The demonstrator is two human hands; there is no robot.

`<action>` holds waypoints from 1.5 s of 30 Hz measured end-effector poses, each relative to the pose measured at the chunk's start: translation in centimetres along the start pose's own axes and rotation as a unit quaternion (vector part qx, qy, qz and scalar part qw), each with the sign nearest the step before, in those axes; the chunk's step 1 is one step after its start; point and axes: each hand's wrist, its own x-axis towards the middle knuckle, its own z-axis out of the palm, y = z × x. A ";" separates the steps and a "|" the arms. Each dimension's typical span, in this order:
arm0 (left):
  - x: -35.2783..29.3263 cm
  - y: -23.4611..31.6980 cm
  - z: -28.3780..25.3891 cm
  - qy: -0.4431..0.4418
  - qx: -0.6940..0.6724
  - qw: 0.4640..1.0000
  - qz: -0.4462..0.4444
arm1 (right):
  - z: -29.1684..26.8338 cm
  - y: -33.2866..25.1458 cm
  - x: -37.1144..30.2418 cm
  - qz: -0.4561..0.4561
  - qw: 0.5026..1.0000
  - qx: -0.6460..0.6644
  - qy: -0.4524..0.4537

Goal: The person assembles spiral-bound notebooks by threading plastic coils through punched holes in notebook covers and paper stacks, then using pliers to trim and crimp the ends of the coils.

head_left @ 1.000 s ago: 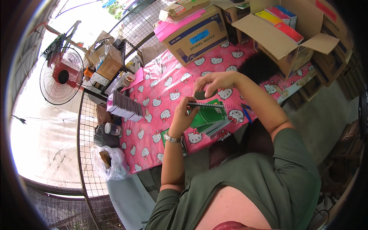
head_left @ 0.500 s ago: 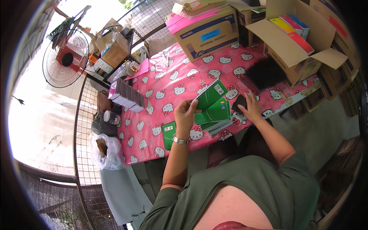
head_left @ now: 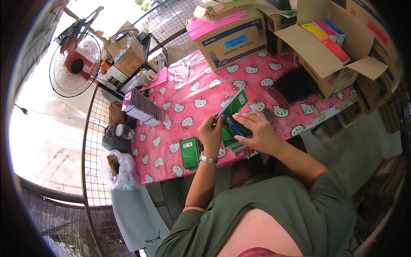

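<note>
We see the green spiral notebook (head_left: 234, 104) raised above the worktop (head_left: 198, 88), near its front edge and in front of our body. Its long axis slants from lower left to upper right, the wire binding running along the upper left side and the far end pointing away from us and slightly right.

Our left hand (head_left: 209, 132) pinches the notebook's near end, thumb and fingers pressed together there. Our right hand (head_left: 259, 132) comes in from the right with its fingers stretched out toward the notebook; its grip closes, thumb below, on a blue-handled tool (head_left: 236, 130), whose tip we cannot make out.

Below both hands, a green pile (head_left: 227, 134) lies on the worktop, partly covered by them. Left of our left wrist, a smaller green stack (head_left: 189, 150) lies flat, its short ends facing toward and away from us. Farther left stands a leaning purple row (head_left: 143, 110) of spiral books. Beyond our right hand sits a black bristly heap (head_left: 295, 85), beside an open carton (head_left: 302, 50).
</note>
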 end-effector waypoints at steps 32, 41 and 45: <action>1.6 -8.6 -12.9 -0.146 0.595 0.790 0.016 | 2.1 26.9 -4.6 0.309 0.914 -0.263 -0.003; -1.4 5.3 0.9 -0.293 0.372 0.815 0.334 | 2.4 28.0 -1.7 0.279 0.879 -0.370 -0.116; -1.7 4.1 1.1 -0.350 0.433 0.783 0.279 | 0.4 24.1 0.1 0.296 0.923 -0.246 0.013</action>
